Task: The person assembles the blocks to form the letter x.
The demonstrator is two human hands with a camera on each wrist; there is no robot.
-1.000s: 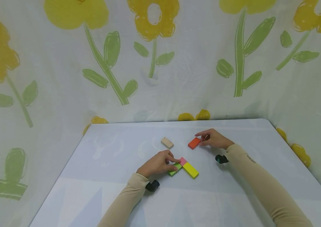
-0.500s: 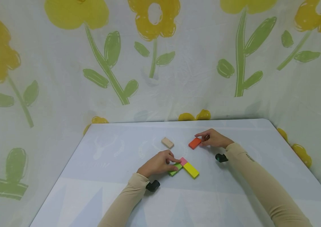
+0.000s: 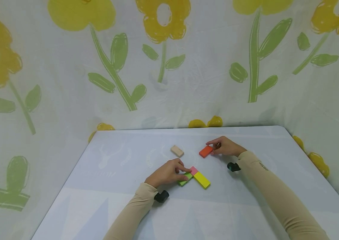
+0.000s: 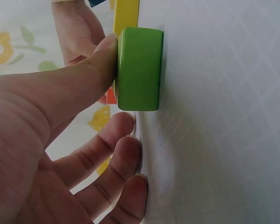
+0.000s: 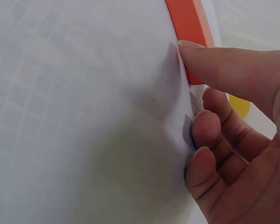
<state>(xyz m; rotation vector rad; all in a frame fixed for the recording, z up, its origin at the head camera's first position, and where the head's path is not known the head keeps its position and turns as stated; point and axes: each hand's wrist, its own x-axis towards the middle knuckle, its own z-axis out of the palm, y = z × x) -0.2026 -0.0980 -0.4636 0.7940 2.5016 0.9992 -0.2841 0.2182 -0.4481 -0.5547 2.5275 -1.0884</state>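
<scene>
Holding still as a second ago, your left hand [image 3: 168, 171] pinches the green block [image 4: 141, 70], your right hand [image 3: 225, 147] the orange block [image 3: 205, 151] at one o'clock from the green.

Green block [image 4: 140, 70], yellow block [image 3: 201, 180], pink block [image 3: 193, 170], orange block [image 3: 205, 151], beige block [image 3: 177, 151], yellow-flowered white backdrop [image 3: 200, 83], tan sleeves [image 3: 274, 191]

I record a green block [image 4: 139, 70], rounded at the corners, lying flat, gripped by the left hand [image 3: 169, 171]; a pink block [image 3: 194, 170] just right of that hand; an orange-red block [image 3: 205, 152], flat, pinched by the right hand [image 3: 227, 147].
</scene>
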